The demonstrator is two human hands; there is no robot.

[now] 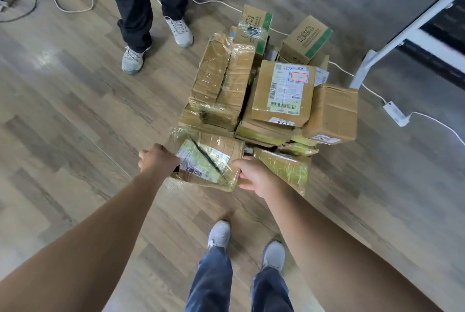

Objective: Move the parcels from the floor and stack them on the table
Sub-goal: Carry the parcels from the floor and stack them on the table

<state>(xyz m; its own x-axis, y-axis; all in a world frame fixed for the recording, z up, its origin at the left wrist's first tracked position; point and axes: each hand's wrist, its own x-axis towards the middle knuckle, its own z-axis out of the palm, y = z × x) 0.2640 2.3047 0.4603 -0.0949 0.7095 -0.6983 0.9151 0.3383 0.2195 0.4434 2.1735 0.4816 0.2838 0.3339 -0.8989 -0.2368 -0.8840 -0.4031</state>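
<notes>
Brown cardboard under yellowed clear tape sits in my grip. My left hand (156, 158) is curled over the left edge of a flat taped cardboard parcel (208, 160) with a white shipping label. My right hand (254, 176) clamps its near right corner, thumb on top and fingers tucked below. So both hands hold this one parcel, at the near edge of the heap. I cannot tell whether it is clear of the wood-patterned floor (75, 110).

Just beyond it is the pile of brown cardboard parcels (224, 80), several layers deep and leaning on one another. Two small boxes with green stripes (305, 40) sit at its far side. To the far right stands the white metal leg (402, 32) of the surface, with a white power strip (396, 113) and its cable on the floor beside the pile. At the far left another person's pale trainers (133, 57) stand near the heap.

I judge this to be the pick-up step, with most of the task ahead. Next I must raise the parcel level, turn right and step over that cable. Then I set it flat on the surface as a steady base for the stack.
</notes>
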